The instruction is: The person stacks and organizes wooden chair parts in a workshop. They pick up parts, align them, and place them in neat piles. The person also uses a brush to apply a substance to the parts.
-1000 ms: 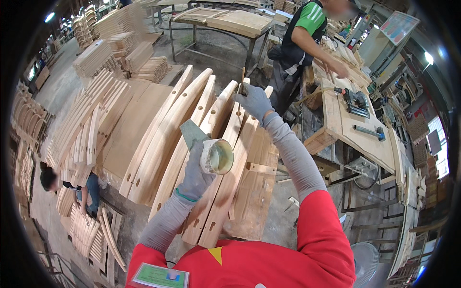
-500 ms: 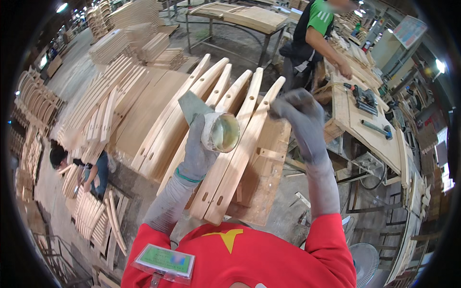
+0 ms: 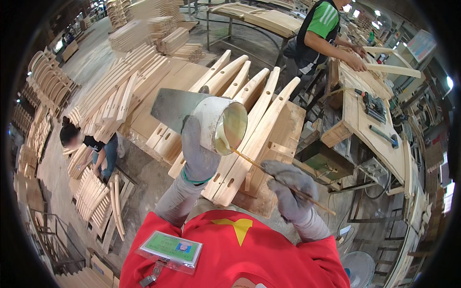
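Observation:
My left hand [image 3: 198, 151], in a grey glove with a green band at the wrist, is closed around a white cup [image 3: 205, 121]. Pale, creamy yellowish liquid coats the cup's tilted inside. A flat grey-green plate [image 3: 174, 107] sticks out to the left behind the cup; how it is held is hidden. Between the gloved fingers of my right hand [image 3: 292, 186] is a thin wooden stick [image 3: 250, 160], its far tip at the cup's lower rim in the liquid. Below both hands lie several long, tapered wooden slats [image 3: 263, 128] with round holes and slots.
The slats rest on a wooden board [image 3: 283, 139]. At the right, a co-worker [image 3: 322, 33] handles curved wood over a workbench [image 3: 353, 115] bearing a power tool [image 3: 377, 108] and a hammer [image 3: 384, 134]. Another person [image 3: 98, 149] crouches at left beside stacked slats [image 3: 93, 206].
My right hand has come down from the upper right toward the cup, and the stick now shows in it. The cup is raised closer to view. The co-worker now has curved wood in hand.

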{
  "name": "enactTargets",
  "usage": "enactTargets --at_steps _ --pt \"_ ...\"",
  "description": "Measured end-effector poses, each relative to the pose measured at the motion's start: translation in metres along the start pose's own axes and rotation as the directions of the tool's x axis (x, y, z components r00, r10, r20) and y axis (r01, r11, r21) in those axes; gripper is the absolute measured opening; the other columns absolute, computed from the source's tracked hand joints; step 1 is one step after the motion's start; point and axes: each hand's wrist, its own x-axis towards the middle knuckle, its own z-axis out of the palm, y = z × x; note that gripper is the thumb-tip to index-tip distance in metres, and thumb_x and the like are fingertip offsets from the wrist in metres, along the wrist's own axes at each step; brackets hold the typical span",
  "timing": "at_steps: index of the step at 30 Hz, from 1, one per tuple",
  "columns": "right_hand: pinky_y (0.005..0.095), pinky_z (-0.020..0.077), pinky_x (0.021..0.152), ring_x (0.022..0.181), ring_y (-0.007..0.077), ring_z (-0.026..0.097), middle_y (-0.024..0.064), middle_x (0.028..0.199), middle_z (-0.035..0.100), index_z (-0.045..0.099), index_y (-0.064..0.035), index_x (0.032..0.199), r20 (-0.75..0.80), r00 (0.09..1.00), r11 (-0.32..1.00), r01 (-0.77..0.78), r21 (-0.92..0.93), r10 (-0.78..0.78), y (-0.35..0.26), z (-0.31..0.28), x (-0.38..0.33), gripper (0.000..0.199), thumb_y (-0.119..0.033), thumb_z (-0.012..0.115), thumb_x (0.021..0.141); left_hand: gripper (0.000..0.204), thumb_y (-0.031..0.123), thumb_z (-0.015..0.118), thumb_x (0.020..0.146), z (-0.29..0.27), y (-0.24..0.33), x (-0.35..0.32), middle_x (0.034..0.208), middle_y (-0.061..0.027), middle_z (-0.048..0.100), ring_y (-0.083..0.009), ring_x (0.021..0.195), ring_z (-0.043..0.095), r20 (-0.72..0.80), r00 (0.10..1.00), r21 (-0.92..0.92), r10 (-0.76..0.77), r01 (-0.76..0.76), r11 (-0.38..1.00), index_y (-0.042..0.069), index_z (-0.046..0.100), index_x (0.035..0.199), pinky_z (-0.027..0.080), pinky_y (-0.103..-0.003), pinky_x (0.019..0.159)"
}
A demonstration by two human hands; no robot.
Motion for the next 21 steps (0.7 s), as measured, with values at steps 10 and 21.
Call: enactTargets --at_steps 10,21 --pt "0.0441 0.0531 0.083 0.095 0.0321 0.063 0.0243 0.102 0.063 0.051 0.0004 0.098 -0.177 0.935 0.859 -0.192 0.474 0.306 0.011 0.006 0.004 0.018 0.01 0.056 0.083 0.056 0.04 0.02 0.1 0.01 0.002 0.001 0.13 -0.0178 0.049 -0.0281 0.12 0.048 -0.008 0.991 0.19 -0.131 0.13 0.973 0.0 0.042 0.131 0.035 -0.042 0.105" --pt "0.0266 0.0488 0.074 0.078 0.0147 0.062 0.0096 0.088 0.066 0.062 0.0027 0.091 -0.337 0.872 0.897 -0.419 -0.139 0.355 0.091 -0.07 0.099 0.012 -0.005 0.06 0.083 0.053 0.049 0.035 0.097 -0.064 -0.047 0.005 0.122 -0.0069 0.054 -0.0273 0.116 0.052 -0.237 0.841 -0.041 -0.486 0.491 0.87 0.008 0.044 0.13 0.041 -0.057 0.097"
